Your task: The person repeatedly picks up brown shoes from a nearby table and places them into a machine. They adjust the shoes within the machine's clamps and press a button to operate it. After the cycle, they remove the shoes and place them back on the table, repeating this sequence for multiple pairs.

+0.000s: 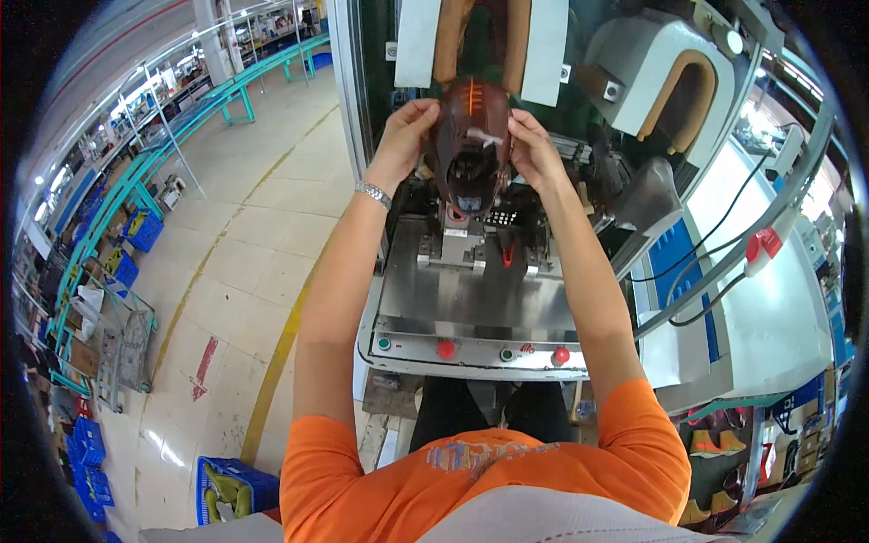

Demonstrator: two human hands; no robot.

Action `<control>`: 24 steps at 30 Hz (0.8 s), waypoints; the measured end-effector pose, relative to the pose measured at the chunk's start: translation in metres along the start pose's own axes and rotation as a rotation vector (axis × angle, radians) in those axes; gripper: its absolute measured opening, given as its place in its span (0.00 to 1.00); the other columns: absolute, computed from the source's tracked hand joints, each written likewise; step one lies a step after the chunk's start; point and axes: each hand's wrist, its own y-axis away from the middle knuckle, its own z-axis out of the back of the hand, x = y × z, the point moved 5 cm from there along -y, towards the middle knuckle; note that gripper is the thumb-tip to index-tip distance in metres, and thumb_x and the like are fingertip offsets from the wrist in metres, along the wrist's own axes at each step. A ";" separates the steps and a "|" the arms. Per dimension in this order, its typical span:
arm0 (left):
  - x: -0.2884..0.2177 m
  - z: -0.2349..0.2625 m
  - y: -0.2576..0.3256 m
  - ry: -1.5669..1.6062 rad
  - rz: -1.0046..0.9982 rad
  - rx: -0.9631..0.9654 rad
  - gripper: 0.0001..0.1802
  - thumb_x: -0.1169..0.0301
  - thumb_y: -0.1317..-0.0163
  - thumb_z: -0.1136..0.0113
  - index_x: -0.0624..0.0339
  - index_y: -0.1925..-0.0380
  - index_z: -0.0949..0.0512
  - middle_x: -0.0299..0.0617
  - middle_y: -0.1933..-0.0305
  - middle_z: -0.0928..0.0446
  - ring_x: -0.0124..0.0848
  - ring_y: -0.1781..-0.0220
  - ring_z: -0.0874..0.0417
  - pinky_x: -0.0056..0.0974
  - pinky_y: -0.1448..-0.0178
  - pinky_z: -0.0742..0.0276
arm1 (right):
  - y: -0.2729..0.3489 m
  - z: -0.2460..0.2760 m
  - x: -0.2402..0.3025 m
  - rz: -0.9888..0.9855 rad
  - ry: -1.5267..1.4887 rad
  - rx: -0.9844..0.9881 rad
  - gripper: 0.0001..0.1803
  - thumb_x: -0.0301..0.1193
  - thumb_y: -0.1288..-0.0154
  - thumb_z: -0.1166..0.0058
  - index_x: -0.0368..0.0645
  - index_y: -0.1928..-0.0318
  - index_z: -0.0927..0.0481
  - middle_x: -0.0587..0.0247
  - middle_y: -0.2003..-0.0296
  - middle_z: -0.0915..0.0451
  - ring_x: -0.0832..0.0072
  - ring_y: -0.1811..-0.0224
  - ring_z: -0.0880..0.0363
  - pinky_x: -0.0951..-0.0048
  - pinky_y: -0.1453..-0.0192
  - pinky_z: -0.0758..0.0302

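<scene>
Left hand (407,136) and right hand (536,149) are both up at the machine, one on each side of a glossy dark-brown shoe upper with a row of orange lace bars (475,104)! Fingers are bunched and pinching at its two side edges, left against left, right against right, with the dark opening tipped toward the wearer. Whether it bears on the metalwork beneath, I cannot tell.

Just beyond it, two tan padded bars (519,41) flank the spot, each beside a pale upright plate (546,54). Over to the right, a white rounded housing (625,77) carries a tan U-shaped pad (670,95).

Down below, between the forearms, we have a shiny bare steel bed (471,303), and along its front edge a pale control strip (475,364) showing red round buttons (446,348) near either end. Silver linked band (373,194) on the left wrist, orange short sleeves on both arms, and out on the floor at lower left, a blue plastic crate (205,498) holding yellow-green pieces (226,493).
</scene>
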 end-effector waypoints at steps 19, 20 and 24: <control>0.032 0.032 -0.057 0.118 0.073 -0.184 0.07 0.73 0.41 0.45 0.63 0.63 0.25 0.36 0.67 0.23 0.24 0.65 0.24 0.25 0.61 0.30 | -0.035 0.007 -0.011 -0.145 0.070 -0.283 0.15 0.27 0.40 0.49 0.43 0.52 0.31 0.66 0.59 0.24 0.72 0.54 0.26 0.66 0.49 0.29; 0.032 0.031 -0.057 0.130 0.058 -0.192 0.07 0.73 0.41 0.45 0.63 0.63 0.25 0.36 0.66 0.23 0.24 0.65 0.24 0.25 0.61 0.30 | -0.032 0.009 -0.011 -0.159 0.062 -0.304 0.15 0.27 0.41 0.48 0.43 0.52 0.30 0.66 0.59 0.24 0.72 0.54 0.26 0.67 0.49 0.29; 0.035 0.035 -0.050 0.116 0.071 -0.221 0.08 0.73 0.41 0.45 0.65 0.62 0.25 0.37 0.65 0.23 0.26 0.64 0.24 0.27 0.60 0.29 | -0.027 0.004 -0.018 -0.134 0.040 -0.363 0.12 0.28 0.41 0.48 0.42 0.55 0.28 0.66 0.61 0.23 0.73 0.55 0.26 0.69 0.49 0.29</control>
